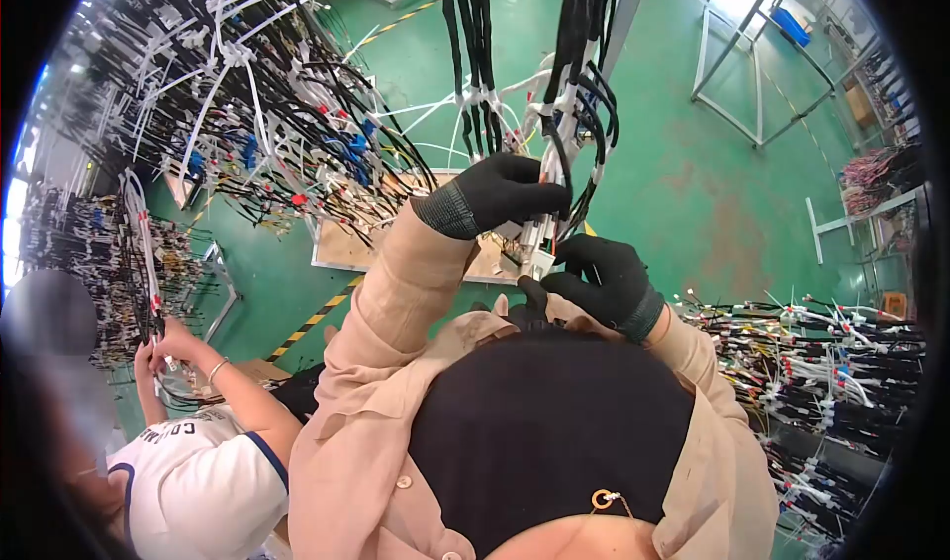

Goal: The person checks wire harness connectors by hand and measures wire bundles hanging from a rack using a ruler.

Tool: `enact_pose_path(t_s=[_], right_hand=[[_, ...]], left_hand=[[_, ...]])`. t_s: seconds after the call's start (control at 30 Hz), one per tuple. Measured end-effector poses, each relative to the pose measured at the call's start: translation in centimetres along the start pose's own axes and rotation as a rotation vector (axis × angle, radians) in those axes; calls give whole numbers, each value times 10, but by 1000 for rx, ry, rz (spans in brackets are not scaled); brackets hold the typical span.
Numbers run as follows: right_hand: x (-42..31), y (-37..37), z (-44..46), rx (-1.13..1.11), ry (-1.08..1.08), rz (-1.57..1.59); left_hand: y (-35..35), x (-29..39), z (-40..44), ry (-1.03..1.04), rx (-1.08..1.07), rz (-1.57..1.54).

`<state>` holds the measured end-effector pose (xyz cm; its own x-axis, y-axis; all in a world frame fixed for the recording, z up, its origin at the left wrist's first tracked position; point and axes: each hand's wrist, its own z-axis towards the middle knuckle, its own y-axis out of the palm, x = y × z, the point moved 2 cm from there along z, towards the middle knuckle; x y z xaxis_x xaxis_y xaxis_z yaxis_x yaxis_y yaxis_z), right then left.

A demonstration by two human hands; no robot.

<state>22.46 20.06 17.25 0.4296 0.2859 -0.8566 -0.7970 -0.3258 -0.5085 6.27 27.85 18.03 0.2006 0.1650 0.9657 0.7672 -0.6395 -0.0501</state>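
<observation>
In the head view, the wire bundle [564,110] hangs from the top edge, just right of centre, down to the middle of the frame. Its upper part is several thick, matte black sleeved cables running side by side. Lower down they meet a pale stretch of white wrapping and ties, with dark blue-black loops bowing out on its right side. Below this, thinner pale strands with a touch of orange run down to a boxy white connector [537,265] at the lower end, near the centre of the frame.

The left hand [495,199], in a black glove with a grey-flecked cuff, grasps the strands above the connector, its fingers bent across them. The right hand [604,278], gloved alike, is right of the connector with its fingers bent toward it; whether it grips the connector cannot be told.

Another group of black cables [475,60] hangs just left of the bundle, white ties around its lower part. A pale wooden board [341,250] lies beyond the left forearm. At lower left, a co-worker in a white shirt [203,476] holds a pale cable length in both hands.
</observation>
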Motion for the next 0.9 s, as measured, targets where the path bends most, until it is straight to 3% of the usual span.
enact_pose_path(t_s=[0.23, 0.53, 0.7, 0.73, 0.9], right_hand=[[4, 0, -6, 61, 8, 25], [10, -9, -17, 138, 30, -3], [9, -7, -21, 193, -62, 11], [8, -7, -23, 194, -60, 11], [7, -12, -28, 171, 11, 26]], left_hand=[[-3, 13, 9, -109, -79, 432], [6, 7, 11, -128, -80, 338], [8, 5, 9, -99, -62, 291], [10, 7, 7, -34, -86, 218], [14, 0, 6, -83, -66, 94]])
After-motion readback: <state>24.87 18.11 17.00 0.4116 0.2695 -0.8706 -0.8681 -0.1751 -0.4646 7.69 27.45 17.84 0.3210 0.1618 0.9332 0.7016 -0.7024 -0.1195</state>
